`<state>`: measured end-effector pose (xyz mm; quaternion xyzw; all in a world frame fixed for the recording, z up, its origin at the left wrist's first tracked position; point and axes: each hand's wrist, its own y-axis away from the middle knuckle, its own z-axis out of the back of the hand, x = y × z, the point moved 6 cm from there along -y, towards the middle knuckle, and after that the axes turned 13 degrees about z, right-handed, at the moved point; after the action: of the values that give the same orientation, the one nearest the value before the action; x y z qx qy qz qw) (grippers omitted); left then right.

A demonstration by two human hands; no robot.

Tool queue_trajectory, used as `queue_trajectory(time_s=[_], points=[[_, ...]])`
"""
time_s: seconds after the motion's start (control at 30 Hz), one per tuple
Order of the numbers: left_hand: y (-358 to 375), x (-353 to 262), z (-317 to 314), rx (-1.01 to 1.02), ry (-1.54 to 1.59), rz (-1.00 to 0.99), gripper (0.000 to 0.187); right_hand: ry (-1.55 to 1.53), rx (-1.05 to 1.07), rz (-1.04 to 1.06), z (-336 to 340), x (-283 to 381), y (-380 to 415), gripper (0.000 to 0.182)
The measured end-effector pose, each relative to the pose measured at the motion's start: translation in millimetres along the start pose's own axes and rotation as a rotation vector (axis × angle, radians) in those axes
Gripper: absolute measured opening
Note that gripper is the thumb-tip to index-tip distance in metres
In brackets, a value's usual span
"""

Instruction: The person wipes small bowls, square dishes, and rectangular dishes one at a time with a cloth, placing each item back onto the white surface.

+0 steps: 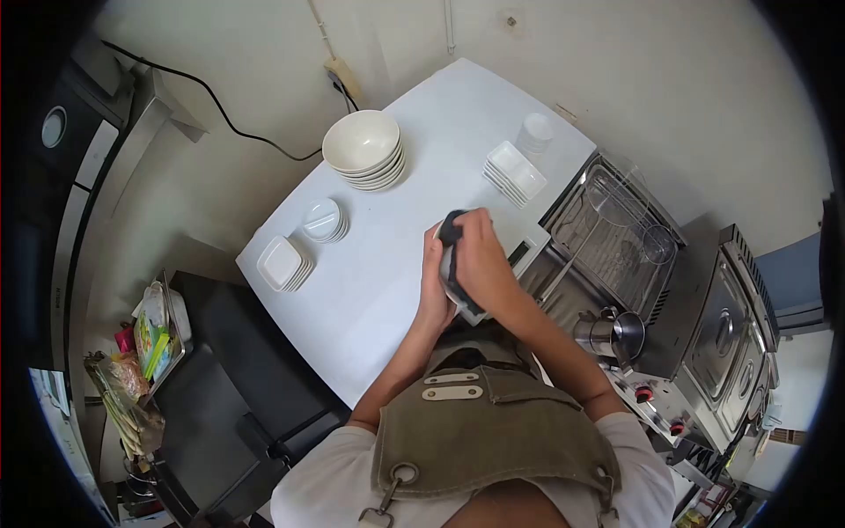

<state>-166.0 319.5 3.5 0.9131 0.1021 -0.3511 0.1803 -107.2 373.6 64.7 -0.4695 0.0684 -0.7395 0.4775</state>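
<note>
Close to my chest, over the near side of the white table, my two hands meet around a dish. My left hand is closed on the white dish, of which only a pale edge shows. A dark cloth lies against it, and my right hand grips this cloth with bent fingers. The dish's full shape is hidden behind my hands and the cloth. Nearest to my right hand on the table is a stack of white rectangular divided dishes.
Stacked bowls, round divided dishes and square dishes stand along the table's left side. Clear cups are at the back. A fryer-like metal unit with a wire rack and metal pots adjoin the right side.
</note>
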Motion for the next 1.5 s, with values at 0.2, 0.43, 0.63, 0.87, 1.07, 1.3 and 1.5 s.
queue_trajectory(time_s=[0.2,0.43,0.63,0.87,1.07,1.3,1.5], points=[[-3.8,-10.9,5.9,0.012,-0.192,-0.138,0.045,-0.070,-0.040,0.087,-3.5,8.7,9.6,0.026],[0.8,-48.1,7.5,0.017,-0.154,-0.060,0.046,-0.115,0.254,0.115,3.1,0.2,49.1,0.025],[10.5,-66.5,14.2,-0.001,0.018,0.085,0.054,-0.989,-0.432,-0.609,50.3,-61.5,56.6,0.022],[14.5,-68.4,-5.3,-0.063,-0.380,0.104,0.047,-1.485,-0.417,-0.570,27.9,-32.8,47.0,0.049],[26.2,-91.4,-13.5,-0.143,-0.597,-0.060,0.042,-0.246,-0.094,-0.147,54.0,14.0,33.2,0.045],[40.8,-91.8,-33.0,-0.262,-0.632,-0.454,0.041,-0.523,-0.447,-0.268,35.8,-1.6,38.9,0.043],[36.6,-57.4,-37.8,-0.333,-0.441,-0.643,0.048,-1.311,-0.935,-0.832,6.7,3.8,59.1,0.050]])
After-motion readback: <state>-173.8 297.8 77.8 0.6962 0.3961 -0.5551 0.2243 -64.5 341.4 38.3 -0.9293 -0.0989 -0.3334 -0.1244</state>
